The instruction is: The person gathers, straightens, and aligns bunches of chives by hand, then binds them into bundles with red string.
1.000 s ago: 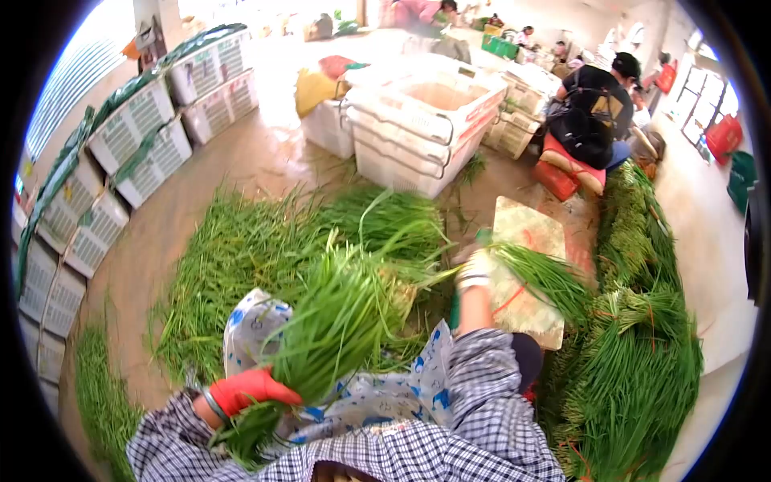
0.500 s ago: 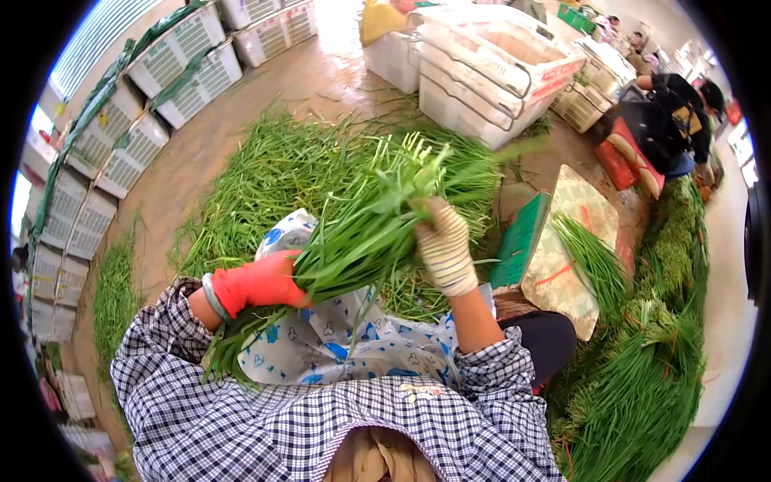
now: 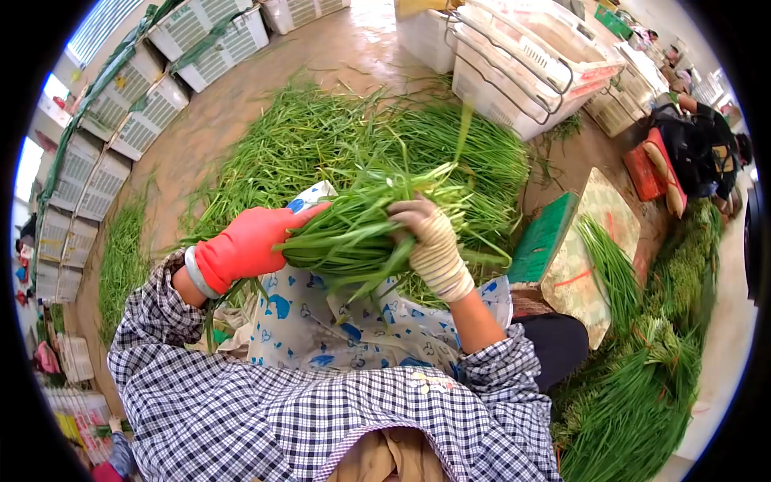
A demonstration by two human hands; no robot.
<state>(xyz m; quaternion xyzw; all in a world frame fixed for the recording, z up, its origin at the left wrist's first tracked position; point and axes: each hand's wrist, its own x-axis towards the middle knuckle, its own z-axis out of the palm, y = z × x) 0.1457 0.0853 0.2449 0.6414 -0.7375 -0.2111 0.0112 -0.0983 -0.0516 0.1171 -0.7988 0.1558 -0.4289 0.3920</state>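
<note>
Left hand (image 3: pixel 245 249), red-gloved: fingers closed round the leafy end of a chive bunch (image 3: pixel 345 237). Right hand (image 3: pixel 434 251), in a striped knit glove: fingers part-curled over the pale stem end; fingertips partly buried, so whether they are closed cannot be told. Bunch is held above a blue-printed plastic apron (image 3: pixel 293 309), tilted, stem ends towards the right hand.

Just changed: a second ago the right hand was at the patterned board (image 3: pixel 582 301) with greens in it; now it is brought across to the bunch. Both hands are thus occupied by one bunch, and handling of the stem end is judged to be under way, unfinished, since stray leaves are seen sticking out.

Further out: a smaller bunch (image 3: pixel 608 261) is left lying along the board's right edge, untouched; a red band (image 3: pixel 573 280) is seen near the board's left edge. Beyond the apron, a loose chive heap (image 3: pixel 297 145) is spread on the floor. Right of the board, bundled chives (image 3: pixel 642 394) are piled.
</note>
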